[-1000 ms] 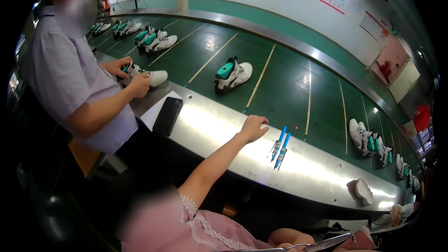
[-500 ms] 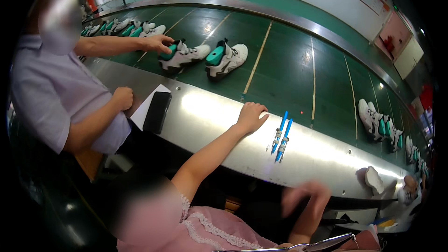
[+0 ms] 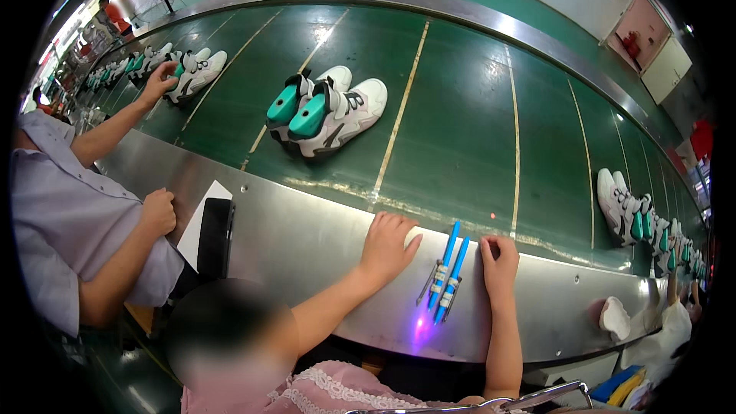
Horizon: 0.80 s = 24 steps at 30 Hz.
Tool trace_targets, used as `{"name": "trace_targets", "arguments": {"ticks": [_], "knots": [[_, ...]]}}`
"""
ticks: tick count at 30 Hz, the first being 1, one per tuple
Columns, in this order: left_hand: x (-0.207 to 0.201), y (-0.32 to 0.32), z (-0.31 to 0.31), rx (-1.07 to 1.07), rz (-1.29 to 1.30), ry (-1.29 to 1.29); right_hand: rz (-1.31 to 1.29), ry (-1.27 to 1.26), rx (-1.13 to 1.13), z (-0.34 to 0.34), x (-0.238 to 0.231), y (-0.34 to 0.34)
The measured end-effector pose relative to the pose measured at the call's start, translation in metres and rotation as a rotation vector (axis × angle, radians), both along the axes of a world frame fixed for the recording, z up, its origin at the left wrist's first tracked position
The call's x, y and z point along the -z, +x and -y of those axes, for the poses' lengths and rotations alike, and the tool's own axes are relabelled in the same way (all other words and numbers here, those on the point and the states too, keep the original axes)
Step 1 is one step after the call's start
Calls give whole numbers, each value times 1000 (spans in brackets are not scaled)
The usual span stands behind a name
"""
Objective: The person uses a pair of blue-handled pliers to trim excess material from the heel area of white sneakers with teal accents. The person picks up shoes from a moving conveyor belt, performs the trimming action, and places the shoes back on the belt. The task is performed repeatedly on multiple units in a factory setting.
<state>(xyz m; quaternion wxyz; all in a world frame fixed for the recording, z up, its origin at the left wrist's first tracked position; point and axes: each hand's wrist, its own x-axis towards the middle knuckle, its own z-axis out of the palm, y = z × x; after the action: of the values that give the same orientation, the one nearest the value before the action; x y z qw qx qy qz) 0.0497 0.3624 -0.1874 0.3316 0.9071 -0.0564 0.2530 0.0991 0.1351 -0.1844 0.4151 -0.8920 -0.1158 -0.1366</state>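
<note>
On the metal edge of the conveyor lies my left hand [image 3: 389, 245], fingers stretched forward and thumb apart; a pale patch shows beside the thumb, too unclear to name. Right of it, my right hand [image 3: 500, 253] rests on the same edge with fingers curled and fingertips hidden, so I cannot tell whether anything is in it. Between the hands lie two blue pens [image 3: 448, 272] with grey wrapping and thin metal pieces attached. On the green belt, ahead and to the left, a pair of white sneakers [image 3: 337, 119] with teal inserts stands side by side, apart from my hands.
A co-worker's hand [image 3: 159, 80] touches sneakers [image 3: 201, 73] farther left. A black phone [image 3: 216, 238] lies on white paper by that person. More sneakers [image 3: 617, 207] stand on the belt at right. A white cloth-like item [image 3: 615, 318] sits on the metal edge [image 3: 544, 299].
My right hand has come up from below onto the metal edge; my left stays there. The co-worker's hand has left the near sneaker, now paired closely with its mate, and moved farther left.
</note>
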Motion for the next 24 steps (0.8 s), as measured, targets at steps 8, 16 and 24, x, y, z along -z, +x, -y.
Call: {"name": "trace_targets", "arguments": {"ticks": [8,16,24], "knots": [[-4,1,-6,3,11,-28,-15,-19,-25,-7,-3,-3],[3,-2,-10,-3,26,-10,69,-25,-17,-10,4,-4],[7,1,-13,14,124,27,149,16,-63,-11,11,-8]]}}
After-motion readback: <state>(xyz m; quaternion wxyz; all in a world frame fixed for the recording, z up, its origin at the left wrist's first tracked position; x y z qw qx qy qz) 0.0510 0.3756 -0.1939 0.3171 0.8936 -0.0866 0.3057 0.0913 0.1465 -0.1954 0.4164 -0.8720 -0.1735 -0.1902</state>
